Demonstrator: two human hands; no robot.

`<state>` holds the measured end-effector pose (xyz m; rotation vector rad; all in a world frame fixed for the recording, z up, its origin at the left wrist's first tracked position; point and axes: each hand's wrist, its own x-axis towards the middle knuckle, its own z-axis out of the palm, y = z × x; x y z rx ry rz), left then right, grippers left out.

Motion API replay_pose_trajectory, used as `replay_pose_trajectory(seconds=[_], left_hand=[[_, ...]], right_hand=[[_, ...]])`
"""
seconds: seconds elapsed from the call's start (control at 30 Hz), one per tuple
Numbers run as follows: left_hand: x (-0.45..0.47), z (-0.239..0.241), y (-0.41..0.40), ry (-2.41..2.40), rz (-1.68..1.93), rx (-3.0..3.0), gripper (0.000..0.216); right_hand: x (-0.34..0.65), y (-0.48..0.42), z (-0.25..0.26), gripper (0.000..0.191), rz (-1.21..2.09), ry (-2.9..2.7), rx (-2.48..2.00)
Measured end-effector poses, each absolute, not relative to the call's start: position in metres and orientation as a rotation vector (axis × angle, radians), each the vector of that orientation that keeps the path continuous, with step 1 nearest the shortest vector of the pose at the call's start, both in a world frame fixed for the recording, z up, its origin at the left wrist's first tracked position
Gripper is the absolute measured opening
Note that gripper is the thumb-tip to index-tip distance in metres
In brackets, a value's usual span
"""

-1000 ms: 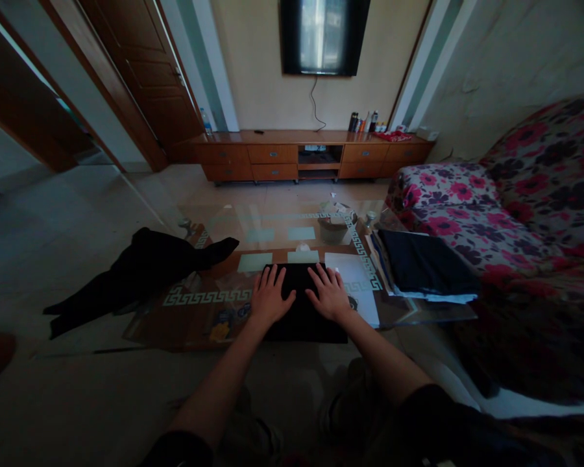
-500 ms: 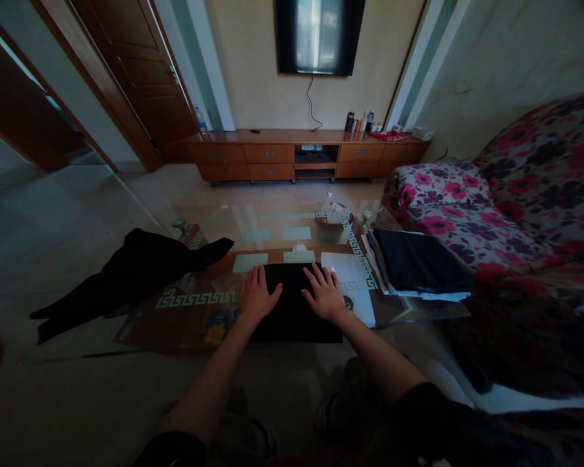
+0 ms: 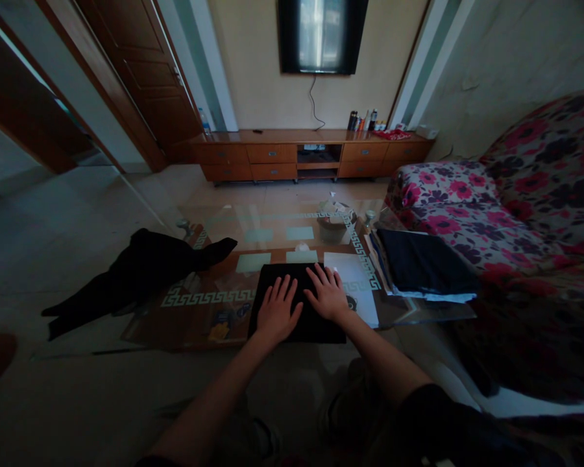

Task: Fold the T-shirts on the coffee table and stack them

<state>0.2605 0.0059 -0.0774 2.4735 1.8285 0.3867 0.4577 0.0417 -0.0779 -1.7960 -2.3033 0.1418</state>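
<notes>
A: Where is the cloth you're working on?

B: Your black cloth (image 3: 311, 329) lies flat on the glass table (image 3: 224, 297), right in front of you. It looks folded into a rough rectangle, though it's too dark to count layers.

A: And your hands?

B: Your left hand (image 3: 278, 312) is palm down on its left half, fingers stretched out. Your right hand (image 3: 329, 297) is spread over its right edge. Both are open, gripping nothing.

A: So which step are you on?

B: I'd judge you're smoothing the cloth flat. Your next move, I'd say, calls for light, even palms, so the layers don't slide on the slick glass.

A: What's around it?

B: A white sheet (image 3: 366, 305) shows just right of the cloth; I can't tell if it's on or under the glass. Further right you have a stack of folded clothes (image 3: 425, 263). To your left, a black garment (image 3: 150, 266) lies loose and crumpled.

A: Any containers?

B: Through the glass you can see a bin (image 3: 331, 232) with pale, crumpled stuff in it, perhaps paper. Beyond, the wooden cabinet (image 3: 271, 155) has its drawers closed; its open middle shelf holds something pale, too dim to name.
</notes>
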Motion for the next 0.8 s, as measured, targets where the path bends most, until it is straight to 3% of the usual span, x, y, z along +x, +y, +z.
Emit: replay_pose_trajectory(seconds=[0.23,0.4,0.53,0.6,0.7,0.8], left_hand=[[0.264,-0.071,-0.036,1.441,0.241,2.644,0.069],[0.276,-0.055,-0.078,1.021,0.103,2.567,0.089],[0.265,-0.022,-0.073,0.511,-0.083,2.084,0.056],[0.252,-0.009,-0.056,0.684,0.071,1.888,0.052],[0.229,-0.009,-0.026,1.345,0.635,1.820,0.041],[0.207,-0.030,-0.006,2.057,0.603,1.764,0.037]], right_hand=[[0.458,0.042,-0.079,0.068,0.124,-2.300,-1.775],[0.458,0.040,-0.076,0.069,0.152,-2.311,-1.771],[0.458,0.040,-0.074,0.068,0.183,-2.319,-1.770],[0.458,0.041,-0.071,0.068,0.226,-2.313,-1.773],[0.464,0.042,-0.060,0.071,0.292,-2.177,-1.848],[0.477,0.041,-0.048,0.076,0.354,-1.952,-2.007]])
